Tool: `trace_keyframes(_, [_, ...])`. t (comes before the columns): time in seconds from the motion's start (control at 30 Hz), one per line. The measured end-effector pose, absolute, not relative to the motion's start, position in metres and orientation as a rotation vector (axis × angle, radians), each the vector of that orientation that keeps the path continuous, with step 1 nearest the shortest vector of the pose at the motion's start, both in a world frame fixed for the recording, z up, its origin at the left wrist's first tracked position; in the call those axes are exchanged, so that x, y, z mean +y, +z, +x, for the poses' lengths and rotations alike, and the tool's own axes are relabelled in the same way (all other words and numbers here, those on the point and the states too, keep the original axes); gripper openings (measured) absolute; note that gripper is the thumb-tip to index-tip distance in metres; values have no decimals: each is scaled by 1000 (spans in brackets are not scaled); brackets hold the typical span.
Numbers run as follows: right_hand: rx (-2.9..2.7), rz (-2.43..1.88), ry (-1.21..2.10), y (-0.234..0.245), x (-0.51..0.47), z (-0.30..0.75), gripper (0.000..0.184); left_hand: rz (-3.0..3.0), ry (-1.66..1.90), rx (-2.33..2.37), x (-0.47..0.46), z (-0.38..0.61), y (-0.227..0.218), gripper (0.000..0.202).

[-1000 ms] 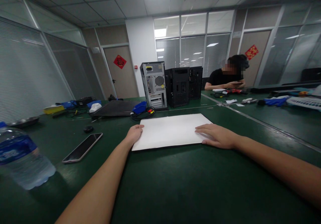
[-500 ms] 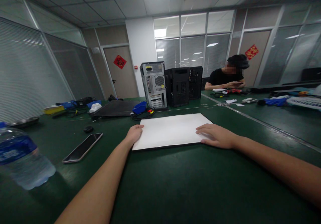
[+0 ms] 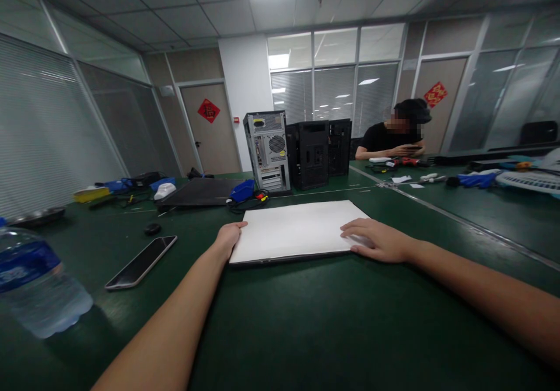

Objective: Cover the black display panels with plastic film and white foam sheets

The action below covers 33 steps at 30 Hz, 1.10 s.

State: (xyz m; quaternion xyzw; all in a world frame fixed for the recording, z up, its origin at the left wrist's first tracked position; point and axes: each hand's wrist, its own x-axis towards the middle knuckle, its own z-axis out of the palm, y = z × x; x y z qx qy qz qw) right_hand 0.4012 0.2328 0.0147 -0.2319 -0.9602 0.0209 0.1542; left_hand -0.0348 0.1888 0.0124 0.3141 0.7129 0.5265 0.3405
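A flat white rectangular panel (image 3: pixel 293 230) with a thin dark rim lies in front of me on the green table; its exact kind cannot be made out. My left hand (image 3: pixel 228 240) grips its left edge, thumb on the white face and the other fingers mostly hidden at the side. On the right edge rests my right hand (image 3: pixel 378 240), fingers stretched over the white surface and thumb by the front corner. A smartphone (image 3: pixel 142 262) lies to the left of my left forearm, with a small black round object (image 3: pixel 153 229) behind it.
Behind the panel stand a silver computer case (image 3: pixel 269 154) and black cases (image 3: pixel 310 154). A dark flat panel (image 3: pixel 203 194) and blue-handled item (image 3: pixel 242 191) lie back left. A water bottle (image 3: pixel 39 286) stands left. Across the table sits a person (image 3: pixel 385 137) near a red tool (image 3: pixel 406 161).
The view has shifted slightly. More of the panel's dark front edge shows now, and my left thumb sits a little closer to its left edge. Both hands stay at its sides.
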Motion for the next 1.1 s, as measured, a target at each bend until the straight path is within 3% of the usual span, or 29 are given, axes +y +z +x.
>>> trace_keyframes(0.17, [-2728,-513,-217,17,225,393,56,733,1385,1761,184,-32,20,47])
trace_keyframes(0.37, [-2584,-428,-627,13,211,376,30,662,1356,1599,177,-20,30,52])
trace_keyframes(0.7, [-2326,-653,-586,29,218,394,28,719,1278,1386,166,-2,41,41])
trace_keyframes(0.83, [-2210,-762,-599,55,223,404,29,891,1225,1282,168,-9,32,45])
trace_keyframes(1.1, [-2095,-994,-789,111,212,446,35,1046,1326,1514,182,-22,6,50])
